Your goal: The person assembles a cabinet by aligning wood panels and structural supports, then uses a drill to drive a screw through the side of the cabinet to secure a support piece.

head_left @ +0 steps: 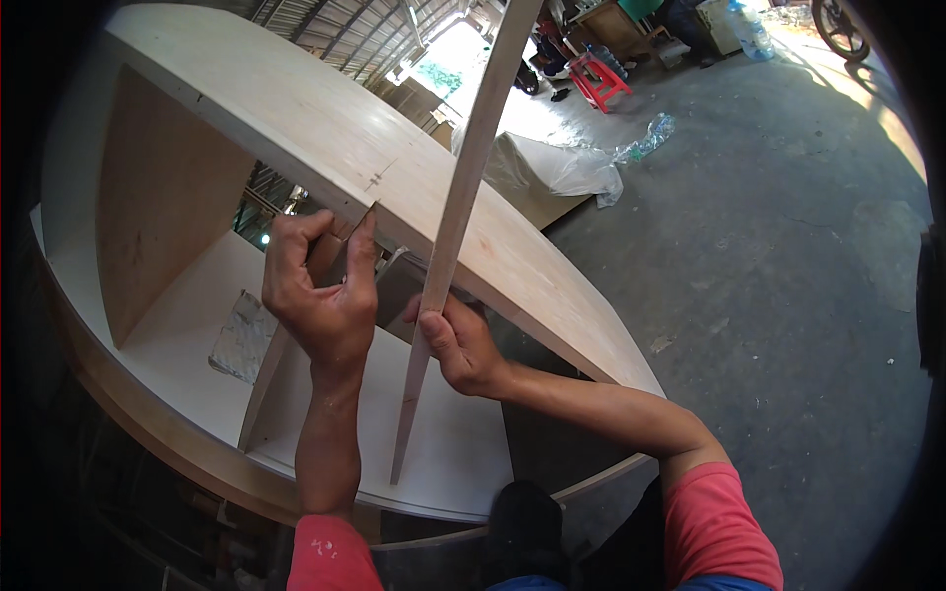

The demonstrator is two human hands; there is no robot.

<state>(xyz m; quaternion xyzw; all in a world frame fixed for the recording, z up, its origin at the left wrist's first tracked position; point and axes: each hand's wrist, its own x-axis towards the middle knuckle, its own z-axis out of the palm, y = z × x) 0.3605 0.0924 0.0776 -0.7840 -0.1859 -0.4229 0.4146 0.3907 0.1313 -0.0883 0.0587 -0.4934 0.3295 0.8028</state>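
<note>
A long, pale wooden strip runs slantwise across the cabinet, from the top of the view down over its white inside. My right hand is closed round the strip below the cabinet's upper board. Just left of it, my left hand is at the near edge of that pale wooden board, fingers bent and thumb pointing up. A small dark tip shows by the thumb; whatever the fingers pinch is too small to make out. Short pencil-like marks cross the board's face close to that thumb.
The open wooden cabinet has white inner panels and a divider. A grey-white patterned piece lies inside. Beyond are a plastic-covered board, a crumpled clear bottle, a red stool and the concrete floor.
</note>
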